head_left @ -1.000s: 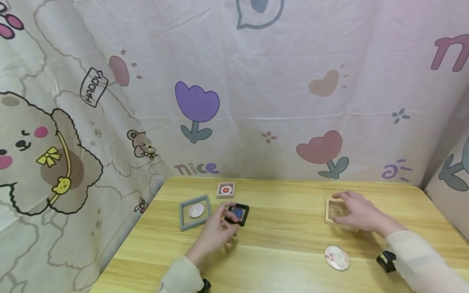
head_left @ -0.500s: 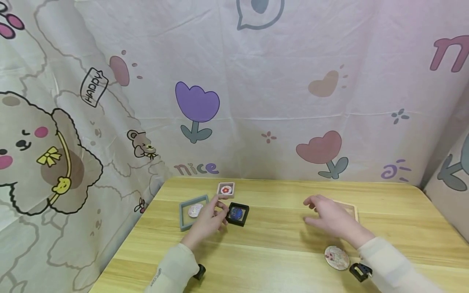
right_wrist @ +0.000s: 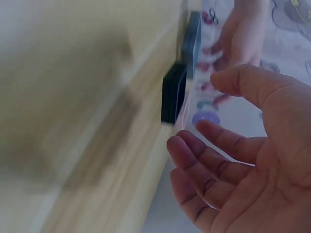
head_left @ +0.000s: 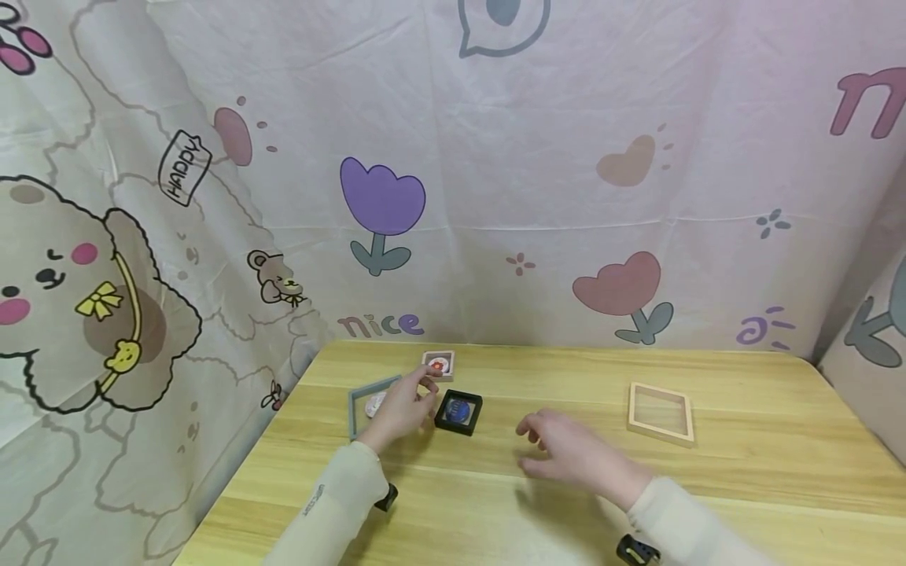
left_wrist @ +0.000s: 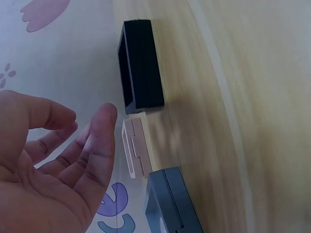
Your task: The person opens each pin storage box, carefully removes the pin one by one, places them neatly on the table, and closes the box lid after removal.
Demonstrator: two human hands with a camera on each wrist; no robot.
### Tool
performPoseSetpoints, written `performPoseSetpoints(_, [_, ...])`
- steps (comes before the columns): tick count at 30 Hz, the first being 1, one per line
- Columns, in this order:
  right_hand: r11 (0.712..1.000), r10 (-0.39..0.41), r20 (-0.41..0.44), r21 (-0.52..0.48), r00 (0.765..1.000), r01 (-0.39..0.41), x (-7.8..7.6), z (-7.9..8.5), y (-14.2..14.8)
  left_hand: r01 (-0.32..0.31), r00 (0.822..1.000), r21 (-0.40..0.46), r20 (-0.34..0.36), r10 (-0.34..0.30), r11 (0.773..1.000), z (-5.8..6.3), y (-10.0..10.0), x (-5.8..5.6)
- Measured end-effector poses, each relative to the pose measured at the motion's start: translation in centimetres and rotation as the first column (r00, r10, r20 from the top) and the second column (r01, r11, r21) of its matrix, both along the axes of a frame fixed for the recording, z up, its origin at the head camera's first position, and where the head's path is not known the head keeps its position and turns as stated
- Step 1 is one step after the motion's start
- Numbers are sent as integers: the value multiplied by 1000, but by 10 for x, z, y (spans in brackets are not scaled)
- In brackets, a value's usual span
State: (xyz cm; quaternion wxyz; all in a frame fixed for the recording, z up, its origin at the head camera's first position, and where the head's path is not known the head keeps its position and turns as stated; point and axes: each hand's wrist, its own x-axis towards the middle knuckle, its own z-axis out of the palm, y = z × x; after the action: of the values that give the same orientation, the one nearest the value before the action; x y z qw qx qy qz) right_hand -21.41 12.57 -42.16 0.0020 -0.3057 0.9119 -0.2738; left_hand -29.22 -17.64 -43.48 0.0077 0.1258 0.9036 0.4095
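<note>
My left hand (head_left: 399,410) hovers over the grey square frame (head_left: 352,417), fingers loosely bent with nothing between them. Just right of its fingertips lies the black square frame (head_left: 454,429), a round blue badge (head_left: 457,410) inside. Behind is a small pink frame (head_left: 447,379) with a red-flower badge (head_left: 437,365), partly covered by a finger. A pale badge (head_left: 374,404) shows inside the grey frame, which my hand partly hides. My right hand (head_left: 576,456) is above the table, right of the black frame; in the right wrist view its palm holds nothing.
A light wooden square frame (head_left: 660,435) lies at the right of the table (head_left: 552,377). Behind the table hangs a printed cloth (head_left: 495,196). Black camera mounts (head_left: 637,550) sit at the wrists.
My right hand has left the wooden frame and moved left; its arm now covers the round badge on the table. My left hand has let go of the black frame and drawn back left.
</note>
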Motion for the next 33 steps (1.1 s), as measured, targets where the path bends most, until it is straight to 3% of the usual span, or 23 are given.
performPoseSetpoints(6, [998,57,39,31,998,-58,7,-4,-28,11,1000,-112,-12,-12,994,-1,2,-10])
performPoseSetpoints(11, [996,86,88,20,992,-88,6,-10,-47,13,998,-267,-52,-28,964,-1,4,-15])
performPoseSetpoints(26, [997,68,185,18,980,-73,0,-18,-73,69,997,-318,-1,-73,945,-9,7,-29])
performPoseSetpoints(33, [998,47,210,27,977,-53,-3,-21,-75,94,995,-325,0,-100,941,-13,9,-28])
